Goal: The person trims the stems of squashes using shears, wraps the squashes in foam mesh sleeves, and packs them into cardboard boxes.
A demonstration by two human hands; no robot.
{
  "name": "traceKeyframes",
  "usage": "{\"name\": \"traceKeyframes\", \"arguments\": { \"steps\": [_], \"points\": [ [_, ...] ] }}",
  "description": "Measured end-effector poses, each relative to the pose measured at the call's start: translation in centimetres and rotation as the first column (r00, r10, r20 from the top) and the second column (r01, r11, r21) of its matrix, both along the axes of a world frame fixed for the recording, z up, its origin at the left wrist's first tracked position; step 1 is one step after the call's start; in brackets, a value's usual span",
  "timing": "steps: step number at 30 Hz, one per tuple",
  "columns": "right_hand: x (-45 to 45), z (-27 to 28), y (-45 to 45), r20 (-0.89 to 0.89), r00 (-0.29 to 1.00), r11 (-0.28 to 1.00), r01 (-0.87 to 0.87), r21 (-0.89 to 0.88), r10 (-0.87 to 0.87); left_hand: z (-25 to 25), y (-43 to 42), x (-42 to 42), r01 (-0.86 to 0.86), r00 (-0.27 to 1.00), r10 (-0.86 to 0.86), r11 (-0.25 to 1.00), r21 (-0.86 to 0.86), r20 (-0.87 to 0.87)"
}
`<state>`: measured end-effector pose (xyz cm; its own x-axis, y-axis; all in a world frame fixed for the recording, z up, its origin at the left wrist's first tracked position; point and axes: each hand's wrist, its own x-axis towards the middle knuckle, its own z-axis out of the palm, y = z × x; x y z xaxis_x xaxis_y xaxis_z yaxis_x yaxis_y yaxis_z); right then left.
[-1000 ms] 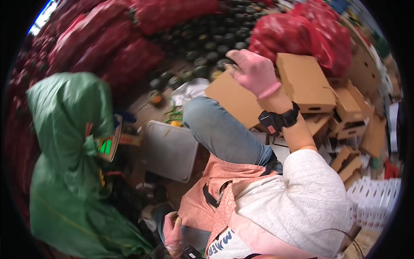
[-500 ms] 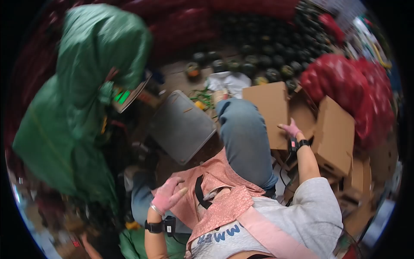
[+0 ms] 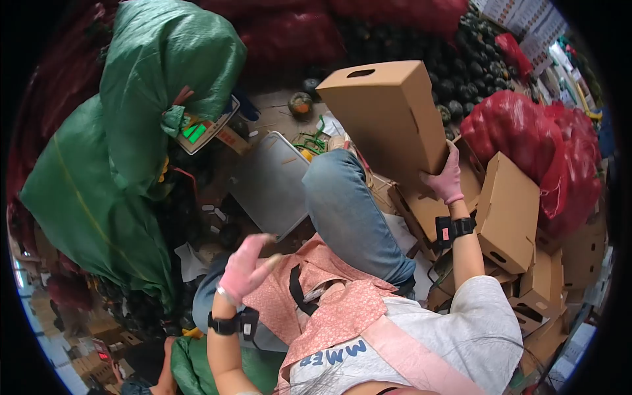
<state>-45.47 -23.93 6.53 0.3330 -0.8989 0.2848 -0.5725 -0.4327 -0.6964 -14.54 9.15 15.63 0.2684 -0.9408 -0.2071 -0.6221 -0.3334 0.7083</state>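
Observation:
My right hand point(image 3: 446, 176), in a pink glove, is closed on the lower right edge of a cardboard box point(image 3: 368, 122). The box is raised and tilted, with an oval handle hole in its upper face. Just below it lie other cardboard pieces, and a second cardboard box point(image 3: 505, 214) leans to the right of my wrist. My left hand point(image 3: 247, 268), also gloved in pink, hovers over my lap with nothing in it, thumb and fingers apart. Nearest to it are the pink apron point(image 3: 329, 329) and, farther forward, a grey plastic lid or tray point(image 3: 266, 187).
Large green sacks point(image 3: 85, 204) stand at left beside a scale with a green display point(image 3: 195, 133). Red net sacks point(image 3: 520, 138) sit at right. Dark green squashes point(image 3: 461, 72) are heaped at the back. Part of another person point(image 3: 164, 368) shows at lower left.
My right hand has taken hold of the cardboard box and lifted it forward and left from the stack. My left hand has risen slightly, moving left.

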Motion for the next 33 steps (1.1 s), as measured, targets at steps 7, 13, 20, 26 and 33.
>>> {"name": "traceKeyframes", "arguments": {
  "steps": [7,13,20,26,33],
  "points": [
    [4.6,3.5,-0.7,-0.065,0.971,0.881,-0.237,-0.409,0.231,2.2,-3.6,0.1,0.091,0.995,-0.074,0.937,-0.338,0.063],
    [8.5,10.1,1.0,-0.488,0.846,0.283,-0.532,-0.798,0.215,-0.8,-3.1,3.0,-0.478,0.500,0.235,0.878,-0.039,-0.834],
    [10.7,8.2,3.6,-0.397,0.834,0.122,-0.472,-0.873,0.384,-1.6,-4.2,1.5,-0.605,0.657,0.248,0.736,-0.302,-0.712],
    [14.8,8.9,-0.1,-0.614,0.271,0.316,-0.948,-0.036,0.741,-6.7,-5.0,2.5,-0.747,0.573,0.484,0.641,-0.179,-0.662],
    [22.1,-1.8,-10.7,-0.653,0.570,0.855,-0.447,0.262,0.499,-9.0,-8.4,2.1,-0.698,0.702,0.652,0.710,-0.095,-0.287]
  ]
}}
